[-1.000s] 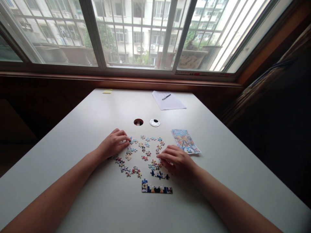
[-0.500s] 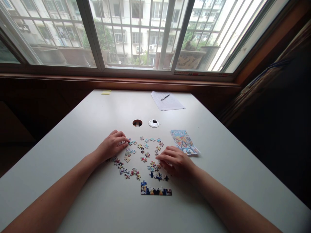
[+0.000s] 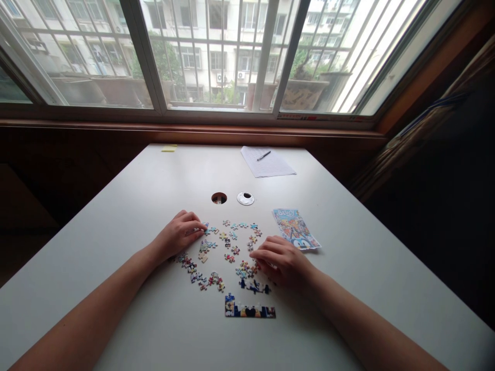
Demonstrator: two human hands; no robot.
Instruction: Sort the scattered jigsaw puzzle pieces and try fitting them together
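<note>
Two sets of fingertips rest on the scatter. My left fingers are curled, tips drawn together against a piece at its upper left edge, and I cannot tell whether they pinch it. My right fingers lie stretched and close, palm down, over pieces at the right edge, and any grip there is hidden. The left hand and right hand flank the loose puzzle pieces, which sit mid-table. A joined strip lies just nearer me, and the picture leaflet is beside my right hand.

I judge this to be sifting for a match. A lift here calls for a fine pinch on one piece without dragging its neighbours.

Against half a second ago, both hands have hardly moved. Everything sits slightly lower in view, so my head tipped.
</note>
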